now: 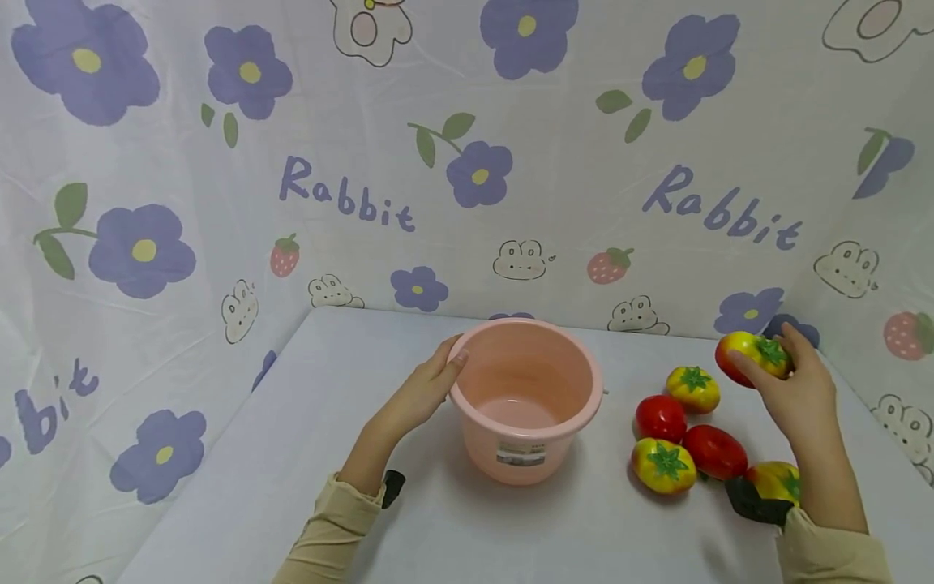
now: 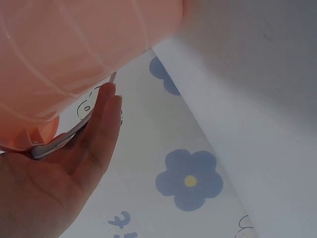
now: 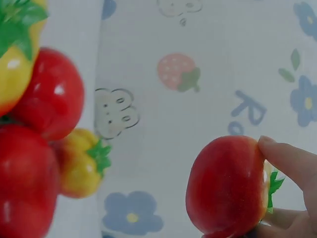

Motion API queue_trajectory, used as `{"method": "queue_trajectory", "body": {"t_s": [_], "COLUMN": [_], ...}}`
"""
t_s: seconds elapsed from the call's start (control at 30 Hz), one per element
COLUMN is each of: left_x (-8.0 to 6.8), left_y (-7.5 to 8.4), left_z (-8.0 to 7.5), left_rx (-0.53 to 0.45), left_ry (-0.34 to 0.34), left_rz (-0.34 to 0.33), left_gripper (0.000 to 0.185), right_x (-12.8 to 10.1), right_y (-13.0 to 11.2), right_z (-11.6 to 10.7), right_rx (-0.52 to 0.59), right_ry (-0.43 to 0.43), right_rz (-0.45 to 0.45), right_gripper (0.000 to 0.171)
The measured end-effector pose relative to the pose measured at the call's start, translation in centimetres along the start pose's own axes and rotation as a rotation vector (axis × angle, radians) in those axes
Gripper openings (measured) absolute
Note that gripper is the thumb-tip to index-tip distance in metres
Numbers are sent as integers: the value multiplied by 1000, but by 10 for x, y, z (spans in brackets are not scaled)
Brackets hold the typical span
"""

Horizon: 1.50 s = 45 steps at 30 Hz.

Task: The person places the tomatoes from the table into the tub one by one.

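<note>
Holding a red-and-yellow tomato (image 1: 753, 355) up off the counter (image 1: 292, 454), the right hand (image 1: 799, 397) has its fingers curled round it. Left hand (image 1: 423, 393) rests flat, fingers straight, against the pink bucket (image 1: 525, 397) (sitting mid-counter), with five more tomatoes (image 1: 693, 442) clustered just right of it.

White table (image 1: 292, 454): pink bucket (image 1: 525, 405) centre, five toy tomatoes (image 1: 689, 442) clustered right.
</note>
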<state>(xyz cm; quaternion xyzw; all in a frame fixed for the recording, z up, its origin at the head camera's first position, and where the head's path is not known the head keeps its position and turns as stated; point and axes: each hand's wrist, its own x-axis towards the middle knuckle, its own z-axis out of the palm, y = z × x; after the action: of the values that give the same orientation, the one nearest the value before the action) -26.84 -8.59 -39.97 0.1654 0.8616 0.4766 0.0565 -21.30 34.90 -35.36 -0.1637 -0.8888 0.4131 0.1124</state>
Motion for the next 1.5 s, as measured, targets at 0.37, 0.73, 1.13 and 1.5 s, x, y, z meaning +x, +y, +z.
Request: {"method": "queue_trajectory", "body": {"t_s": [0.37, 0.73, 1.13, 1.5], "left_x": [1, 1, 1, -1], "left_y": [2, 5, 5, 3], "left_z": [0, 1, 0, 0], "left_rx": [-4, -1, 13, 1], "left_ry": [-9, -8, -7, -4], "left_rz": [-6, -5, -5, 4], "left_gripper": [59, 57, 56, 58], "right_x": [-8, -17, -25, -32], "right_y": [-37, -74, -116, -142], "right_z": [2, 14, 35, 59], "right_rx": [5, -8, 42, 96], "right_ry": [-20, -29, -104, -135], "right_rz": [-102, -197, -284, -349], "right_gripper": [88, 84, 85, 84]}}
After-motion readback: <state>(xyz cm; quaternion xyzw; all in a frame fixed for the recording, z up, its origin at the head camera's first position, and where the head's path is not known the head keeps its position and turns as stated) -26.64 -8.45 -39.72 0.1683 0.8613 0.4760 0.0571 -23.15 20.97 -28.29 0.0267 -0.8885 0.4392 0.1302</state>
